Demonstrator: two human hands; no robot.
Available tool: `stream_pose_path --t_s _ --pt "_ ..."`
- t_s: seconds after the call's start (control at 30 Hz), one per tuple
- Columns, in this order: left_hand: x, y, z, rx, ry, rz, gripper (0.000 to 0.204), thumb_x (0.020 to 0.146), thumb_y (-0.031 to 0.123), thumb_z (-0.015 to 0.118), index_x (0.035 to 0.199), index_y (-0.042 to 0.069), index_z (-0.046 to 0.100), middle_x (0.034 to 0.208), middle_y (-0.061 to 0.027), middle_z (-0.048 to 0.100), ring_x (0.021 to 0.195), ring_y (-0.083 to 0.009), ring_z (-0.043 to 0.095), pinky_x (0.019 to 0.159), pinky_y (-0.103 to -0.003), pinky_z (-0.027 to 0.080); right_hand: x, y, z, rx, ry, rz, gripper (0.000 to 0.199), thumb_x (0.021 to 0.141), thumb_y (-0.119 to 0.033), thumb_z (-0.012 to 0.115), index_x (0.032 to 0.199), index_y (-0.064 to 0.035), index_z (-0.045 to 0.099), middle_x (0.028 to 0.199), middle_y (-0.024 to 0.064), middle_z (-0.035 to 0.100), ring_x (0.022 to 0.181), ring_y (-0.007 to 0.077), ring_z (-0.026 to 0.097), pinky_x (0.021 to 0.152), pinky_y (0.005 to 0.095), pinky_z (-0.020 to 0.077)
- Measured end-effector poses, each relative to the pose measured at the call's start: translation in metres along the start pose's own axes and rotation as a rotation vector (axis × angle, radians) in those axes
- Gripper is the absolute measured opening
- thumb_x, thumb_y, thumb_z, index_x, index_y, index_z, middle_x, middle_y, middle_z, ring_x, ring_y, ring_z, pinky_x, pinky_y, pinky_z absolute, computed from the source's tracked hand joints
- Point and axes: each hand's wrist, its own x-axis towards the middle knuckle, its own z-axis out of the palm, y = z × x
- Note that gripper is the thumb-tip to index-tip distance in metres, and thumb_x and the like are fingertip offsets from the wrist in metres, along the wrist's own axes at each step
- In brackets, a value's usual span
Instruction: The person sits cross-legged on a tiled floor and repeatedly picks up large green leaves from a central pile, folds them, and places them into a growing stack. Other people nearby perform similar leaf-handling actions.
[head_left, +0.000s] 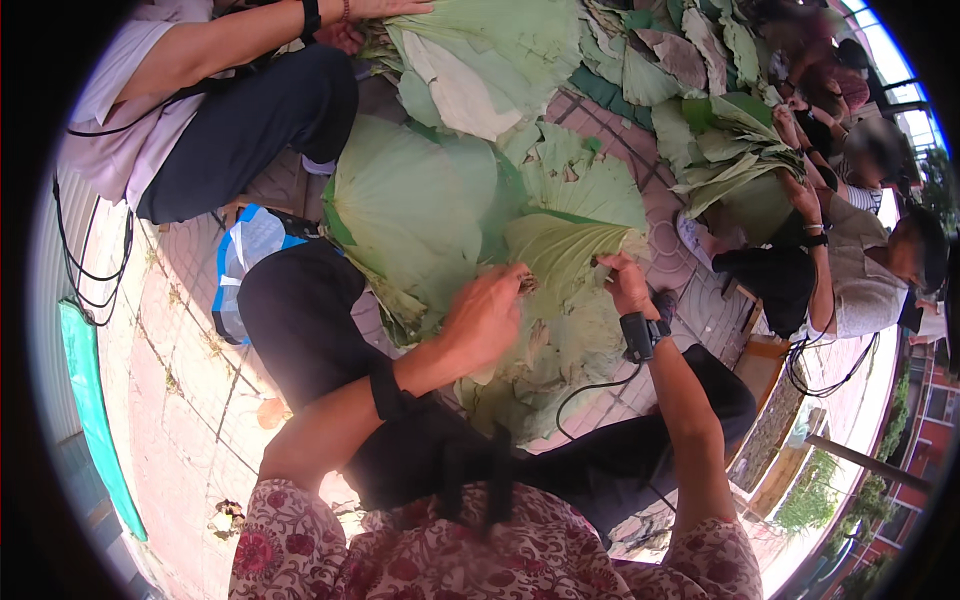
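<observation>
Large round lotus leaves lie in a loose pile between my knees. My right hand [628, 287] is closed, pinching the edge of a creased yellow-green lotus leaf [565, 242]. My left hand [488, 312] is somewhat blurred, with its fingers closed on a dry brown piece of leaf [528, 284]; whether that piece is still joined to the leaf I cannot tell. Left of it spreads a broad pale green leaf [420, 195]. Beneath both hands hang paler, dry, ragged leaves [520, 365].
At the upper left, a co-worker's hand [400, 7] rests on another leaf stack [490, 60]. On the right, another person holds a leaf bundle [735, 155]. More leaves [670, 55] are heaped at the back. A blue-and-clear plastic bag [250, 245] stands by my left knee. A black cable [600, 385] hangs from my right wrist.
</observation>
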Motion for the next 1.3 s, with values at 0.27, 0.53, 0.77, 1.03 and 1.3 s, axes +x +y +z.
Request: stream_pose_path --t_s 0.27,0.53,0.77,1.03,1.3 --pt "0.023 0.004 -0.022 -0.363 -0.063 -0.170 0.043 0.078 0.000 0.056 0.122 -0.001 0.052 0.090 -0.0083 0.057 0.074 -0.0181 0.055 0.069 -0.033 0.047 -0.131 -0.097 0.009 -0.442 -0.231 -0.505 0.018 0.079 -0.004 0.061 0.096 -0.0026 0.064 0.110 0.0067 0.066 0.095 0.0174 0.062 0.075 0.0282 0.0484" --pt "-0.008 0.029 -0.011 -0.763 -0.491 -0.276 0.072 0.084 0.013 0.067 0.146 0.002 0.032 0.104 -0.0032 0.056 0.085 -0.0113 0.054 0.067 -0.026 0.046 -0.211 -0.031 0.079 -0.980 -0.264 -0.659 0.032 0.074 0.000 0.060 0.106 0.0001 0.055 0.125 0.0200 0.058 0.110 0.0412 0.057 0.089 0.0418 0.0500" --pt "-0.029 -0.006 0.016 -0.429 -0.244 -0.475 0.050 0.087 0.020 0.066 0.130 0.000 0.050 0.094 -0.0104 0.061 0.081 -0.0213 0.060 0.070 -0.036 0.050 -0.214 0.009 0.090 -1.035 -0.486 -0.815 0.046 0.080 -0.008 0.061 0.125 0.0007 0.053 0.125 0.0212 0.056 0.106 0.0413 0.059 0.087 0.0453 0.0510" --pt "-0.036 -0.024 0.035 0.085 -0.426 -0.251 0.029 0.079 0.003 0.052 0.106 -0.004 0.061 0.092 -0.0296 0.065 0.088 -0.0474 0.063 0.076 -0.052 0.050 -0.106 0.021 0.035 -0.515 -0.677 0.010 0.031 0.090 -0.024 0.064 0.110 -0.0009 0.063 0.096 0.0065 0.067 0.083 0.0169 0.066 0.071 0.0301 0.0517" --pt "-0.029 -0.002 0.024 0.069 -0.536 -0.231 0.039 0.081 0.004 0.050 0.118 -0.002 0.056 0.092 -0.0277 0.065 0.091 -0.0471 0.062 0.079 -0.054 0.048 0.030 0.088 -0.002 -0.841 -0.166 -0.238 0.024 0.088 -0.025 0.070 0.101 -0.0054 0.064 0.081 0.0047 0.064 0.071 0.0170 0.061 0.061 0.0313 0.0491"
